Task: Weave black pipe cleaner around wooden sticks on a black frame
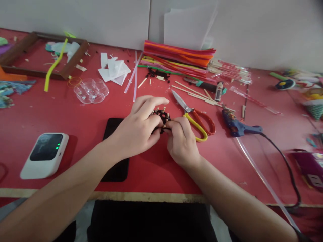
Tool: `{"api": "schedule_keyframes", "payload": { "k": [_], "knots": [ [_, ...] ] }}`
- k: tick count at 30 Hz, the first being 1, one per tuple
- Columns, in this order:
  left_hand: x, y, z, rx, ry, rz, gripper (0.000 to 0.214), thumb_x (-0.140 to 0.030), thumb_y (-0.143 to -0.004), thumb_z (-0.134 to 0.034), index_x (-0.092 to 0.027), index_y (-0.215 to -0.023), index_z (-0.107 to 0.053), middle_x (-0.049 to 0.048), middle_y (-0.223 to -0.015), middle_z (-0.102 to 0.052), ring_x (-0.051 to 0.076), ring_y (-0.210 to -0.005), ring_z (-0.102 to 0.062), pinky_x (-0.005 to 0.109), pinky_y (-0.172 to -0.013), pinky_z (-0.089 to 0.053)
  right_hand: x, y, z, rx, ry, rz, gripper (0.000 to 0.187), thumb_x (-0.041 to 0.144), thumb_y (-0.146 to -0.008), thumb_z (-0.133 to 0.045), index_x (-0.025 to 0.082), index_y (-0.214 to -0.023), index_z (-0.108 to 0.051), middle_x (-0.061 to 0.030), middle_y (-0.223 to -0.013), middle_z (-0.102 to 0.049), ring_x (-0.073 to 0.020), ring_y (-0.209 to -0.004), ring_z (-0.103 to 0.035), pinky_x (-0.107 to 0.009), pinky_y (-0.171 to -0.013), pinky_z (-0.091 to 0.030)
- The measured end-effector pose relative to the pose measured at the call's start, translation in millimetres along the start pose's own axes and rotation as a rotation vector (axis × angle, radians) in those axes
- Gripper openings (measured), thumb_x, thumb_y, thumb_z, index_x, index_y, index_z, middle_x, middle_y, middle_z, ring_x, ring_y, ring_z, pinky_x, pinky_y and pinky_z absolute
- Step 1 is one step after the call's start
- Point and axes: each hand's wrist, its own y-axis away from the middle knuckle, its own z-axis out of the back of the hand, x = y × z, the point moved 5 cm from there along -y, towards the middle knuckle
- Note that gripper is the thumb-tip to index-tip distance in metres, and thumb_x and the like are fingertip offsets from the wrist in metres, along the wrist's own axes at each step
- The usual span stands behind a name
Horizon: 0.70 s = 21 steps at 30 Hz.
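Note:
Between my two hands is a small black ring-shaped piece [159, 116] with several short wooden pegs standing up from it. My left hand [142, 124] grips its near left side with thumb and fingers, the index finger stretched over the top. My right hand [183, 139] pinches at the near right edge, where a small wooden stick end shows between the fingers. The fingers hide part of the black piece. Just right of my hands lie scissors [195, 117] with a red and a yellow handle. A black phone [114, 173] lies partly under my left forearm.
Thin wooden sticks [194, 91] and a blue glue gun [234, 124] with a cord lie to the right. Coloured pipe cleaners [176, 55] are piled at the back. A white device [45, 156], a clear plastic tray [91, 90] and a brown frame [73, 60] are on the left.

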Motion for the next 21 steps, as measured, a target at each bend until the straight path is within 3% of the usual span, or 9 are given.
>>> {"api": "schedule_keyframes", "payload": {
  "k": [4,10,16,21],
  "knots": [
    [-1,2,3.1,-0.009,-0.042,-0.005,0.011,-0.011,-0.092,-0.058,-0.015,-0.091,-0.068,0.019,-0.15,-0.053,0.036,-0.139,-0.048,0.057,-0.116,-0.045,1,-1,3,0.007,-0.03,-0.004,0.015,0.008,-0.099,-0.053,0.018,-0.106,-0.061,-0.0092,-0.096,-0.064,-0.0196,-0.083,-0.063,-0.034,-0.074,-0.057],
    [-3,2,11.0,-0.065,-0.064,-0.044,0.013,-0.02,-0.094,-0.063,-0.013,-0.085,-0.069,0.0214,-0.147,-0.057,0.039,-0.132,-0.053,0.058,-0.113,-0.046,4,-3,8,0.003,-0.236,-0.15,0.013,0.009,-0.093,-0.062,0.021,-0.096,-0.066,-0.0048,-0.09,-0.068,-0.017,-0.081,-0.067,-0.032,-0.072,-0.057],
    [4,2,5.6,0.039,0.086,-0.012,0.015,-0.02,-0.103,-0.056,-0.013,-0.098,-0.069,0.0195,-0.135,-0.063,0.029,-0.122,-0.064,0.044,-0.106,-0.054,1,-7,10,0.022,-0.337,-0.257,0.008,0.013,-0.09,-0.069,0.021,-0.089,-0.07,-0.003,-0.085,-0.07,-0.015,-0.077,-0.068,-0.029,-0.07,-0.057],
    [8,3,5.3,0.029,0.148,0.012,0.01,-0.02,-0.102,-0.059,-0.015,-0.097,-0.066,0.0166,-0.13,-0.065,0.025,-0.119,-0.066,0.041,-0.104,-0.055,-4,-9,11,0.127,-0.539,-0.387,0.005,0.017,-0.091,-0.07,0.02,-0.088,-0.073,-0.0005,-0.081,-0.071,-0.0125,-0.074,-0.066,-0.025,-0.069,-0.055]
  ]
}}
